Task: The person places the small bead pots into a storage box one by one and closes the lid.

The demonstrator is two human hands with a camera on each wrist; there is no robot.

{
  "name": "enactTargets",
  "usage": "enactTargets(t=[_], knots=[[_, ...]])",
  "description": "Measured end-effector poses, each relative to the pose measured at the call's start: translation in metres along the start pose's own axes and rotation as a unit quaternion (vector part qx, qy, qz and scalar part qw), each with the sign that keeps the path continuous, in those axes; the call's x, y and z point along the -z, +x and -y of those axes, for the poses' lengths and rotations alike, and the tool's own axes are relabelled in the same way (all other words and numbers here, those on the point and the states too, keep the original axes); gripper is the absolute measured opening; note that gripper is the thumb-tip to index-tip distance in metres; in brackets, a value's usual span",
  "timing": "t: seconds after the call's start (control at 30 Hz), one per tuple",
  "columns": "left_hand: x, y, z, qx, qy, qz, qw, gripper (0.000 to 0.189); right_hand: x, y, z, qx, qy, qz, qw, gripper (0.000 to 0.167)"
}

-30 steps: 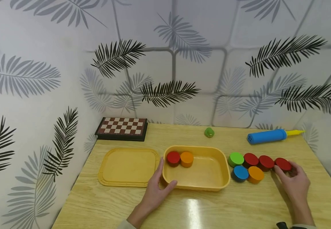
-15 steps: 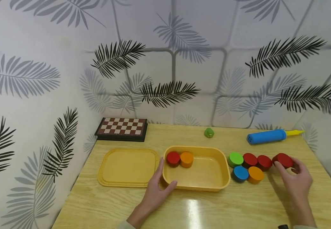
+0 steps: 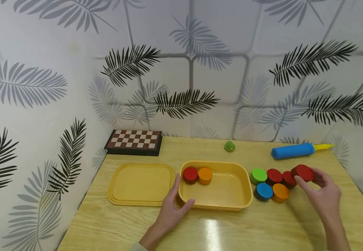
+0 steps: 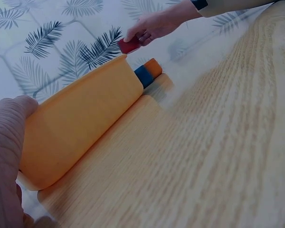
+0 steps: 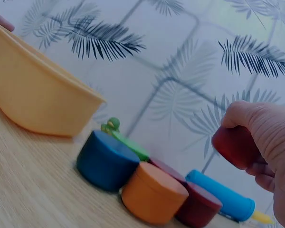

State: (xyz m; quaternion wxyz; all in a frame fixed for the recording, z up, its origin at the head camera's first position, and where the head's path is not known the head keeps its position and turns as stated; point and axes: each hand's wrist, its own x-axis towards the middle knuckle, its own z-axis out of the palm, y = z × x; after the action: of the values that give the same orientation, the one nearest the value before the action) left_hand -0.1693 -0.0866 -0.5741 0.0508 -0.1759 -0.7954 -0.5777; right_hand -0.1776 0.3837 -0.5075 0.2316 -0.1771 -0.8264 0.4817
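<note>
My right hand (image 3: 324,195) pinches a dark red cylinder (image 3: 303,173) between thumb and fingers, raised above the table; in the right wrist view this red cylinder (image 5: 233,145) hangs clear of the others. Just left stand two more dark red cylinders, the farther one (image 3: 274,176) beside a green cylinder (image 3: 258,175). Blue (image 3: 264,191) and orange (image 3: 281,192) cylinders sit in front of them. My left hand (image 3: 171,212) rests at the near left corner of a yellow bin (image 3: 219,205), fingers straight along its side, thumb on its front. Inside it are one red (image 3: 190,174) and one orange cylinder (image 3: 205,175).
A flat yellow lid (image 3: 141,184) lies left of the bin. Behind it is a checkered board case (image 3: 134,141). A small green toy (image 3: 229,146) and a blue hand pump (image 3: 293,151) with a yellow nozzle lie near the patterned wall.
My right hand has lifted the rightmost red cylinder off the table and moved it left, so it now overlaps the neighbouring red one. My left hand and the bin have stayed put.
</note>
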Motion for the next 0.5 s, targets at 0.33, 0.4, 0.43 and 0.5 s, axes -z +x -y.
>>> enactTargets(t=[0.33,0.4,0.43,0.5], knots=[[0.001,0.000,0.000,0.007,-0.005,0.006,0.9999,0.097,-0.016,-0.014,0.030,0.095,-0.042,0.107,0.9889,0.061],[0.001,0.001,0.000,0.007,-0.006,0.007,0.9999,0.097,-0.021,-0.017,0.035,0.108,-0.034,0.117,0.9866,0.059],[0.000,0.001,0.000,0.006,-0.007,0.006,0.9999,0.097,-0.023,-0.019,0.038,0.113,-0.030,0.125,0.9852,0.058],[0.000,0.000,0.000,0.006,-0.006,0.007,0.9999,0.097,-0.028,-0.022,0.042,0.119,-0.017,0.146,0.9820,0.056]])
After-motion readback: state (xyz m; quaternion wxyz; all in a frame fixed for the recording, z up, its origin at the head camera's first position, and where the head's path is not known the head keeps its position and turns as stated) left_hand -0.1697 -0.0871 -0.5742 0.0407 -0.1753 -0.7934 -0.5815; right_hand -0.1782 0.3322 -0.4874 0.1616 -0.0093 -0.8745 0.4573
